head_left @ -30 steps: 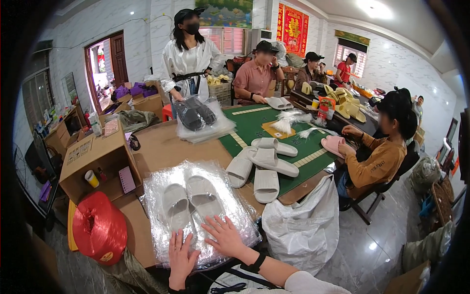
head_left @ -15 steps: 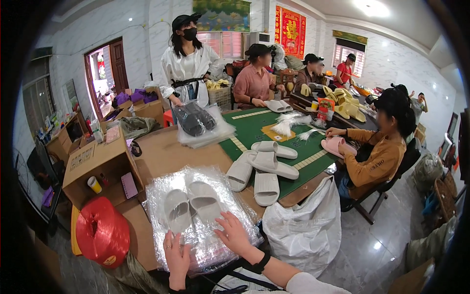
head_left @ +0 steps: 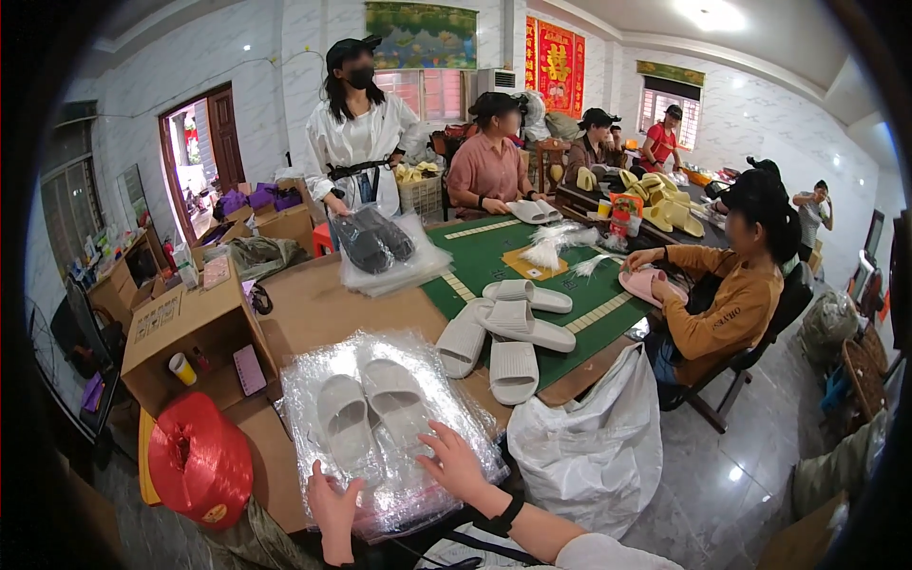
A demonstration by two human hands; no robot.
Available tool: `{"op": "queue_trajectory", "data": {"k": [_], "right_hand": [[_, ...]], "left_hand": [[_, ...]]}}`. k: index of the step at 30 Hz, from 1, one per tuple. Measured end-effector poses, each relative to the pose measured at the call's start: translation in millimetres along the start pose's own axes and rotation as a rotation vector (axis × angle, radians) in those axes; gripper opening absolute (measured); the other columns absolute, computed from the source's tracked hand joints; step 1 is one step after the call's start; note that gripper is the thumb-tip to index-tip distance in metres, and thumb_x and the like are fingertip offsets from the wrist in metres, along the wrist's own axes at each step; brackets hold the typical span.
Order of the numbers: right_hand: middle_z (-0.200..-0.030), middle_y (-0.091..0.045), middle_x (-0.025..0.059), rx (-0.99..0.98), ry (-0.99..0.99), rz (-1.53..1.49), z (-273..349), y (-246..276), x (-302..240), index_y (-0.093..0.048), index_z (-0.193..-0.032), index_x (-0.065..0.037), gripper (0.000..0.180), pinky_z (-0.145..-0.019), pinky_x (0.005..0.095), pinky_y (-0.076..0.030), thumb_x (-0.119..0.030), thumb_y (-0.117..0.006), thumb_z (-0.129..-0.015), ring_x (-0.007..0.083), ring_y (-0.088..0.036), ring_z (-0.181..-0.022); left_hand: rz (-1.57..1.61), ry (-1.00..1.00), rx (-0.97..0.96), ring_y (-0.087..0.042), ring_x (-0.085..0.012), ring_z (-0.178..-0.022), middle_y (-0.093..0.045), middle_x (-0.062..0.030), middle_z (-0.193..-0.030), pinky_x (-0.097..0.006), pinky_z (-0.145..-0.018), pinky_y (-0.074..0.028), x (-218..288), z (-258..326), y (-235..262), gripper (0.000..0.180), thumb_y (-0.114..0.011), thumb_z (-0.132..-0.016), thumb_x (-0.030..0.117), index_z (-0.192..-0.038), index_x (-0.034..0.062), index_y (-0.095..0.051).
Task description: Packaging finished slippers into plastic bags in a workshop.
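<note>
A pair of light grey slide slippers [head_left: 396,394] lies side by side, seemingly inside a clear plastic bag, on top of a stack of clear bags [head_left: 309,380]. By the lower left edge of this stack is my left hand [head_left: 332,503], its fingers apart and the thumb turned inward. My right hand [head_left: 461,465] hovers over or rests lightly on the plastic near the heel of the right slipper, fingers spread. Neither hand grips anything. Several loose grey slippers [head_left: 513,370] lie beyond, partly on the green table top [head_left: 465,256].
To the left are an open cardboard box [head_left: 195,299] and a red roll of plastic twine [head_left: 201,456]. A white woven sack [head_left: 589,446] hangs at the table's right edge. Across the table a person holds bagged dark slippers [head_left: 375,237]; another handles a pink slipper [head_left: 646,285].
My left hand has shifted slightly left and down, away from the slipper heels. My right hand has moved only a little. The bagged grey pair stays in place.
</note>
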State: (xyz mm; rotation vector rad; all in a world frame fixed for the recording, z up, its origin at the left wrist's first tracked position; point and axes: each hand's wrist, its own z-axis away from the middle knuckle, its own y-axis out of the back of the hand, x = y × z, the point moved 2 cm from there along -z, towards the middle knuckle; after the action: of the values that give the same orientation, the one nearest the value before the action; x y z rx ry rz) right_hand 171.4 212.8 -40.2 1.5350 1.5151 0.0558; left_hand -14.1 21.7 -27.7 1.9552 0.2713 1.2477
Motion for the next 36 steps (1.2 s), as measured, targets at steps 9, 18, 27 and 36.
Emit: {"op": "queue_trajectory", "data": {"k": [9,18,27,36], "right_hand": [[-0.142,-0.050,0.0177,0.029,0.019,0.017,2,-1,2,-0.060,-0.127,-0.007,0.042,-0.104,0.0456,-0.045,-0.029,-0.069,-0.092,0.0375,-0.052,-0.127],[-0.142,-0.050,0.0176,0.030,0.020,0.019,2,-2,1,-0.060,-0.128,-0.008,0.042,-0.103,0.0455,-0.046,-0.028,-0.069,-0.093,0.0372,-0.053,-0.126],[-0.143,-0.049,0.0181,0.025,0.015,0.024,4,-2,4,-0.058,-0.130,-0.009,0.044,-0.104,0.0457,-0.046,-0.030,-0.068,-0.093,0.0377,-0.052,-0.127],[-0.143,-0.049,0.0173,0.024,0.017,0.021,3,-3,2,-0.059,-0.129,-0.008,0.042,-0.104,0.0454,-0.045,-0.029,-0.067,-0.094,0.0370,-0.051,-0.128]], "left_hand": [[0.576,0.225,-0.176,-0.059,-0.0119,-0.069,-0.063,-0.0030,-0.080,-0.028,-0.059,-0.048,-10,-22,-10,0.071,-0.084,-0.077,0.010,-0.138,-0.0077,-0.051],[0.729,0.279,-0.295,-0.061,-0.0100,-0.070,-0.071,-0.0049,-0.089,-0.025,-0.063,-0.049,-16,-28,-8,0.036,-0.078,-0.082,0.003,-0.116,-0.0025,-0.066],[0.876,0.227,-0.307,-0.068,-0.0155,-0.086,-0.071,-0.0106,-0.103,-0.027,-0.074,-0.055,0,-21,-2,0.043,-0.073,-0.087,0.003,-0.127,-0.0040,-0.059],[0.802,0.294,-0.308,-0.069,-0.0181,-0.082,-0.072,-0.0143,-0.101,-0.029,-0.072,-0.056,-10,-20,-20,0.056,-0.080,-0.080,0.002,-0.130,-0.0059,-0.056]]}}
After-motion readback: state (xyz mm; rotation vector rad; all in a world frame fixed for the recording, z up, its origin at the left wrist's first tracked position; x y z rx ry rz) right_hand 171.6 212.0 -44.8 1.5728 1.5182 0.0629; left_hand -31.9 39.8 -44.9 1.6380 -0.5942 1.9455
